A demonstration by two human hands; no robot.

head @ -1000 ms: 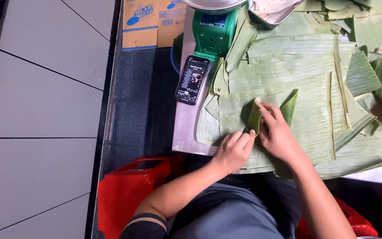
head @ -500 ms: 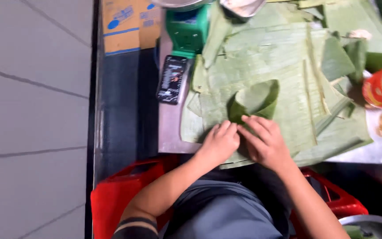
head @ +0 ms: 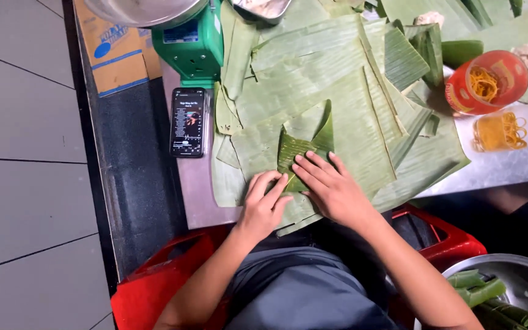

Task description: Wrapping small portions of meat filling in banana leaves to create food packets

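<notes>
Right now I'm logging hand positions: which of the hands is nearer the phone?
Left. The left hand lies below and right of the phone; the right hand sits farther right on the folded leaf.

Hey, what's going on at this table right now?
A seated person is folding a banana leaf parcel on a metal table. The left hand presses down the parcel's near edge, and the right hand lies flat across its lower part, fingers spread. The parcel sits on a pile of flat banana leaves. A phone with a lit screen lies to the left below a green scale, and a red tub of rubber bands stands to the right.
</notes>
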